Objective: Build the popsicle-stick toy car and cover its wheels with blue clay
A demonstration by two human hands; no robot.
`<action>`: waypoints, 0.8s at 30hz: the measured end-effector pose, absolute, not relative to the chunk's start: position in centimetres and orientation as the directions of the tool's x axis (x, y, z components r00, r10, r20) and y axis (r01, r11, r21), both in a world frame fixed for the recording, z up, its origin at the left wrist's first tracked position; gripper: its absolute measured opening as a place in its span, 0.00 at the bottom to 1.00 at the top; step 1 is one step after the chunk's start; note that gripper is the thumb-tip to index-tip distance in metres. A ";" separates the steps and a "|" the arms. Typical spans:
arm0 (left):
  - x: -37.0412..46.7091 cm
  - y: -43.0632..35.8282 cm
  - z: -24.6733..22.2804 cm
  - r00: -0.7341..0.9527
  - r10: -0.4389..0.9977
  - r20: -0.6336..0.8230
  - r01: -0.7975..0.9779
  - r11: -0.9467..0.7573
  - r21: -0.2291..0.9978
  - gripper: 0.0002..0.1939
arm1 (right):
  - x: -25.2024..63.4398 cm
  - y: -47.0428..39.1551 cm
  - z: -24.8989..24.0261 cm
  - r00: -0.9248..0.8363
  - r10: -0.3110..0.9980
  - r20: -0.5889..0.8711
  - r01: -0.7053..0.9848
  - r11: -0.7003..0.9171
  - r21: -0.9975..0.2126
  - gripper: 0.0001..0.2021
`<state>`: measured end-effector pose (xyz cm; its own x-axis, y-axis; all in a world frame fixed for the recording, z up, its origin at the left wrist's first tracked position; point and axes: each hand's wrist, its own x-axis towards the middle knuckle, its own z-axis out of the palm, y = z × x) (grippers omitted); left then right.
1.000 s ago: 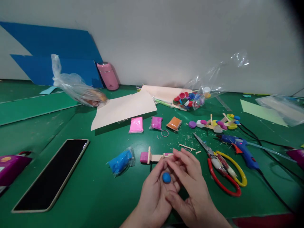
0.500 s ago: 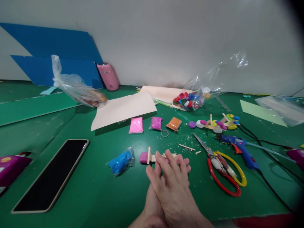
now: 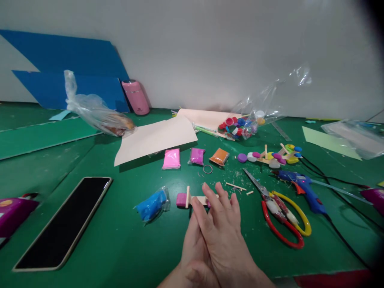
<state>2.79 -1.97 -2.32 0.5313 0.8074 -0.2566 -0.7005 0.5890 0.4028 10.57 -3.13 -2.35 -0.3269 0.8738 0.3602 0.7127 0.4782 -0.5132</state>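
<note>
My right hand (image 3: 223,232) lies across my left hand (image 3: 193,248), palm against palm. The fingers of my right hand are stretched out and slightly spread. My left hand is flat underneath, its fingers mostly covered; anything between the palms is hidden. Just beyond the fingertips lies a small wooden-stick piece (image 3: 198,200) with a crosswise stick and a pink block (image 3: 181,199) at its left end; its right part is partly covered. A blue clay packet (image 3: 152,205) rests to the left of my hands.
Scissors (image 3: 280,208) and a blue glue gun (image 3: 303,186) with a cord lie on the right. Pink (image 3: 171,159), purple (image 3: 197,156) and orange packets (image 3: 219,157) sit ahead, near a stick-and-cap model (image 3: 270,157). A phone (image 3: 64,224) lies left; a pink bottle (image 3: 136,97) stands behind.
My right hand has shifted slightly against my left, its fingertips a little farther forward. More of the stick piece's middle now shows. The things on the table stay in place.
</note>
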 end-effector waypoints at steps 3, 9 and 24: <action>2.7 -1.8 -2.3 0.586 0.744 -0.320 -0.721 0.659 0.212 0.29 | 11.1 -3.0 -1.7 -0.298 0.887 0.352 0.570 0.461 -0.680 0.32; 1.9 -1.3 -1.6 0.601 0.740 -0.302 -0.775 0.632 0.010 0.29 | 14.2 -2.9 -0.4 -0.042 0.940 0.337 0.476 0.316 -0.821 0.13; 1.5 -0.9 -0.7 0.560 0.759 -0.331 -0.760 0.630 0.159 0.36 | 14.0 -4.0 -2.6 -0.228 0.894 0.385 0.638 0.436 -0.634 0.07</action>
